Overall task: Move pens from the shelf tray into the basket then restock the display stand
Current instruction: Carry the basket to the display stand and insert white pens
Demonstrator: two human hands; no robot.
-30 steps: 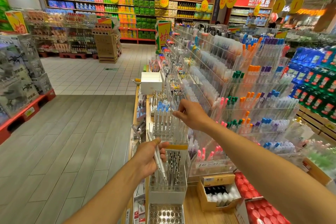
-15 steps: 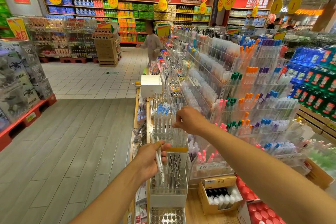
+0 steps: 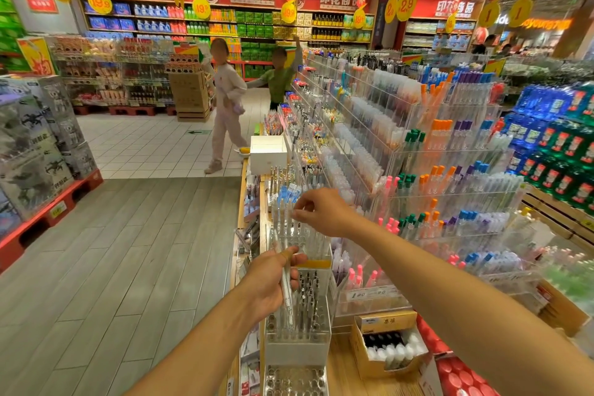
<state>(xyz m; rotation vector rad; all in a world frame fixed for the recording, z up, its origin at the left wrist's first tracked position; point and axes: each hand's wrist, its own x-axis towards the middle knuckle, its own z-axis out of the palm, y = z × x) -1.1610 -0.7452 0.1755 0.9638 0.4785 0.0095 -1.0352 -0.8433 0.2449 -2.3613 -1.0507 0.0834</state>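
Observation:
A clear tiered display stand [image 3: 297,344] with rows of holes stands at the shelf's near end, pens upright in its upper tiers. My left hand [image 3: 270,283] grips a small bunch of clear pens [image 3: 287,292] in front of the stand, their tips pointing down. Over the stand's top tier, my right hand [image 3: 324,212] pinches the top of one clear pen [image 3: 294,214] with thumb and fingertips. No basket is in view.
Long acrylic racks [image 3: 401,170] full of coloured pens run along the right. An open cardboard box of bottles [image 3: 389,347] sits right of the stand, a white box [image 3: 268,154] farther along. Two children [image 3: 228,106] move in the aisle ahead. Boxed goods stand on a red pallet [image 3: 48,212] at left.
My right hand has shifted slightly over the top tier while pinching a pen. My left hand still holds its bunch. Two children have come into the aisle ahead.

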